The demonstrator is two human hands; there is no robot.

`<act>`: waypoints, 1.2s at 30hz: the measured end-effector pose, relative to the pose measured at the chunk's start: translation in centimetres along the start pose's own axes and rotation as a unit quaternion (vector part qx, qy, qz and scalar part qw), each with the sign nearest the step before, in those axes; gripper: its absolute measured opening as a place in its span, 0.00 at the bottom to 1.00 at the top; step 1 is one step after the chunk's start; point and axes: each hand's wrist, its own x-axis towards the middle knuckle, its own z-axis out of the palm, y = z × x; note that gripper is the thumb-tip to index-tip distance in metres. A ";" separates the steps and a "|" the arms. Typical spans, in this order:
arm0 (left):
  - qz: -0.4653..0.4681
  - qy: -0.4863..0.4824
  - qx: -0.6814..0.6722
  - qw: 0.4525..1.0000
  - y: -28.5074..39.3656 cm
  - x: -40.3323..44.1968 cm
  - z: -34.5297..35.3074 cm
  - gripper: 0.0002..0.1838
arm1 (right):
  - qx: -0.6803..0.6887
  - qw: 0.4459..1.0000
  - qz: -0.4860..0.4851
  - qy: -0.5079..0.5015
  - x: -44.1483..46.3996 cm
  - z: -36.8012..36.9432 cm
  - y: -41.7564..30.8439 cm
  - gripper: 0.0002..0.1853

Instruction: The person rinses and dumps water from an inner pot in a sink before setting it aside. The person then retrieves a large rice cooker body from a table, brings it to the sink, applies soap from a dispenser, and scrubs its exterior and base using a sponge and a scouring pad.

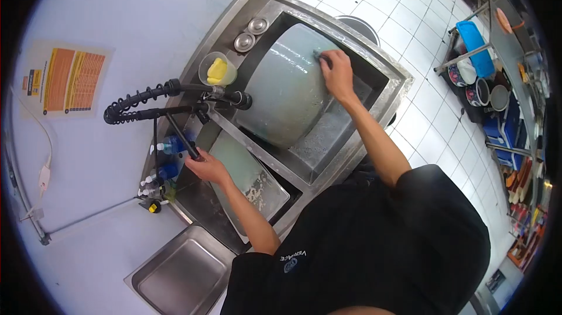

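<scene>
My right hand [338,75] is closed, its fingertips pinching a small green scouring pad [318,53] against a large translucent plastic tub [287,89]. The tub lies tilted in the right-hand basin of a steel sink [398,84], its wet side facing up. My left hand [208,165] is wrapped round a slim black bar [180,133] of the faucet [193,88], which has a black spring hose. Below that hand, in the other basin, leans a metal tray [272,189] with food scraps on its surface.
On the sink ledge are a clear container with a yellow sponge [217,70] and two round metal lids [243,42]. Blue bottles [170,145] stand by the wall. A steel pan [181,271] sits lower left. At the right, shelves hold a blue bin [475,48] and bowls.
</scene>
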 end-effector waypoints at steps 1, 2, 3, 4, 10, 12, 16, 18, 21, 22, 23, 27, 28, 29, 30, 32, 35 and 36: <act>-0.027 -0.008 -0.003 1.000 -0.1 -0.2 -0.1 0.17 | -0.028 0.998 -0.049 -0.015 -0.2 0.9 0.0 0.10; -0.054 -0.016 -0.007 0.998 -0.2 -0.3 0.2 0.17 | -0.057 0.993 -0.098 -0.030 -0.1 1.3 -0.3 0.10; -0.050 -0.015 -0.013 0.999 -0.7 -1.0 1.5 0.17 | -0.058 0.993 -0.098 -0.024 -0.6 0.9 -1.3 0.10; -0.085 0.005 -0.024 0.996 -1.2 -2.3 2.7 0.18 | -0.023 0.974 -0.202 -0.100 -2.4 0.3 -2.5 0.09; 0.067 -0.286 -0.245 0.924 11.2 -11.5 5.4 0.14 | -0.115 0.988 -0.085 -0.063 2.8 1.7 2.9 0.10; 0.259 -0.217 -0.171 0.926 14.1 -10.5 7.9 0.15 | -0.059 0.969 -0.220 -0.097 2.4 2.5 0.0 0.11; 0.301 -0.191 -0.150 0.922 15.7 -8.3 11.5 0.20 | -0.036 0.966 -0.231 -0.108 -0.5 0.7 0.0 0.10; 0.299 -0.229 -0.119 0.919 15.7 -8.9 11.1 0.23 | -0.076 0.993 -0.036 -0.078 3.9 0.0 2.5 0.08; 0.304 -0.212 -0.105 0.923 16.0 -8.9 11.6 0.23 | -0.057 0.992 -0.098 -0.057 2.7 1.0 2.3 0.06; 0.310 -0.220 -0.106 0.919 16.1 -8.9 11.4 0.23 | -0.022 0.979 -0.156 -0.127 -1.1 0.1 0.2 0.06; 0.318 -0.220 -0.085 0.918 16.0 -8.6 10.8 0.22 | 0.017 0.959 -0.208 -0.193 -3.7 -0.3 -0.9 0.06; 0.298 -0.241 0.021 0.924 17.5 -6.7 12.3 0.29 | -0.057 0.997 0.019 -0.050 0.5 -2.6 6.2 0.06; 0.282 -0.252 0.058 0.924 18.2 -6.1 12.9 0.33 | -0.054 0.997 0.032 -0.047 -0.5 -2.3 6.1 0.06; 0.301 -0.205 0.027 0.931 18.4 -5.9 14.5 0.37 | -0.066 0.994 0.046 -0.068 -0.5 -2.1 5.6 0.07; 0.306 -0.207 0.022 0.929 19.4 -5.7 15.2 0.37 | -0.077 0.991 0.059 -0.095 -0.7 -2.1 5.2 0.08; 0.271 -0.242 0.023 0.931 20.0 -5.5 15.3 0.37 | -0.045 0.990 0.037 -0.131 -4.1 -2.4 3.3 0.08; 0.256 -0.255 0.026 0.932 20.0 -4.4 15.8 0.34 | -0.065 0.984 0.131 -0.099 -1.2 -2.9 6.4 0.10; 0.222 -0.262 0.009 0.939 19.8 -4.0 16.2 0.33 | -0.116 0.962 0.246 -0.031 -0.1 -2.9 7.8 0.11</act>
